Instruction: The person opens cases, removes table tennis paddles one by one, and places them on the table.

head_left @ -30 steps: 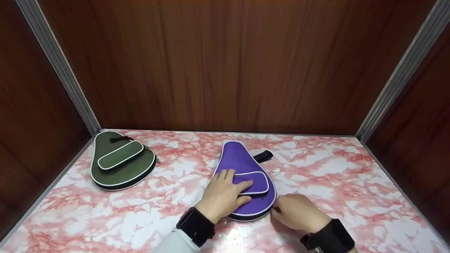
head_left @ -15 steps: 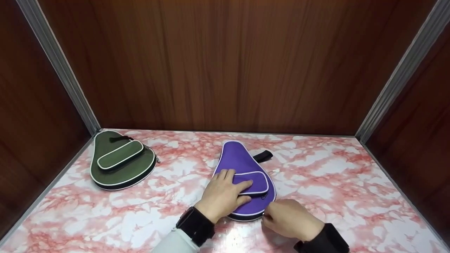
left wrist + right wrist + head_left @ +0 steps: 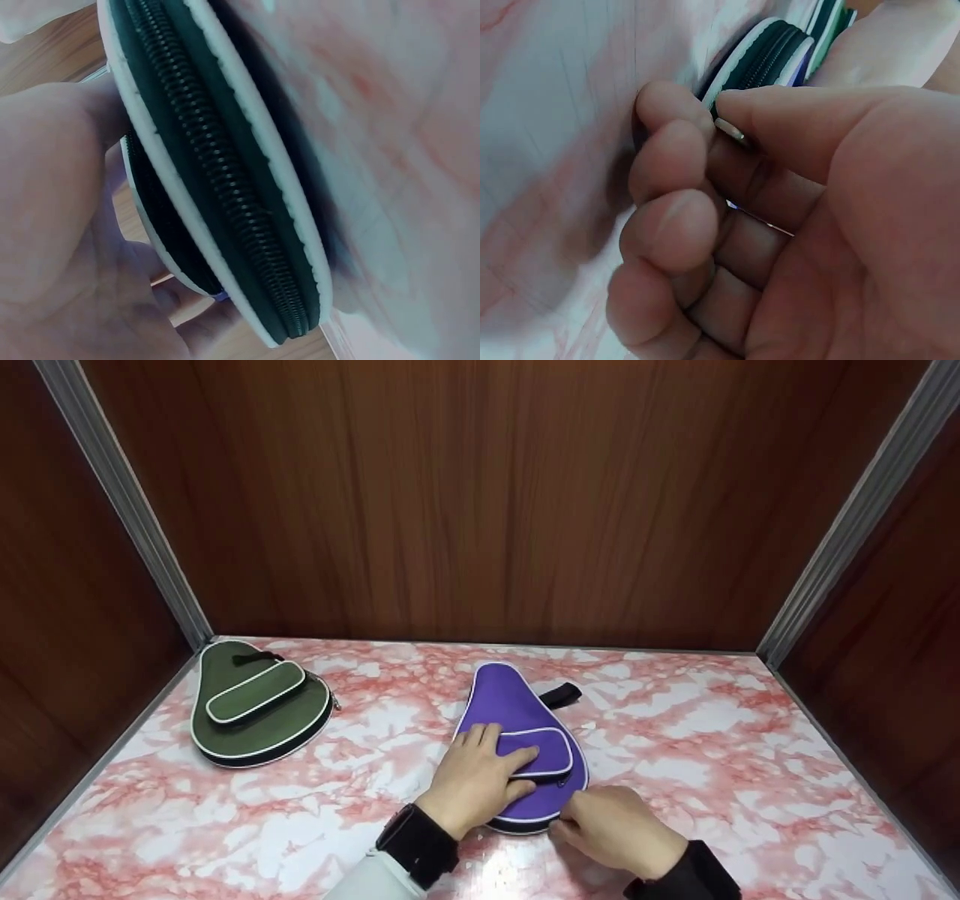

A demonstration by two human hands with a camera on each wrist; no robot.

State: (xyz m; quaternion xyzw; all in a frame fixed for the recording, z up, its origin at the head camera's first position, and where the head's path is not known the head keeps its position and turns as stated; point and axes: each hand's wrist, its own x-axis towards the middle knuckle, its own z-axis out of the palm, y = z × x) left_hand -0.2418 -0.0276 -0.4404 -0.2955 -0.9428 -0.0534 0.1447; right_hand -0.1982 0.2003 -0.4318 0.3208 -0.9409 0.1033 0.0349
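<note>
A purple table tennis bat case [image 3: 504, 697] with white piping lies flat, its narrow end pointing away from me. My left hand [image 3: 476, 780] rests on it, fingers spread over the case and its front pocket [image 3: 551, 746]. At the rounded near right edge, my right hand [image 3: 619, 826] pinches a metal zipper pull [image 3: 729, 130] between thumb and index finger, the other fingers curled. Meshed zipper teeth [image 3: 217, 172] run along the black side band in the left wrist view. Most of the pull is hidden by the fingers.
A green bat case [image 3: 300, 724] of the same shape lies at the back left of the marbled table [image 3: 720, 750]. The purple case's black strap [image 3: 561, 695] sticks out to its right. Brown wood-grain panels [image 3: 480, 510] enclose the back and sides.
My right hand has slid left and toward me along the rounded edge of the purple case, with the zipper pull. My left hand has stayed in place.
</note>
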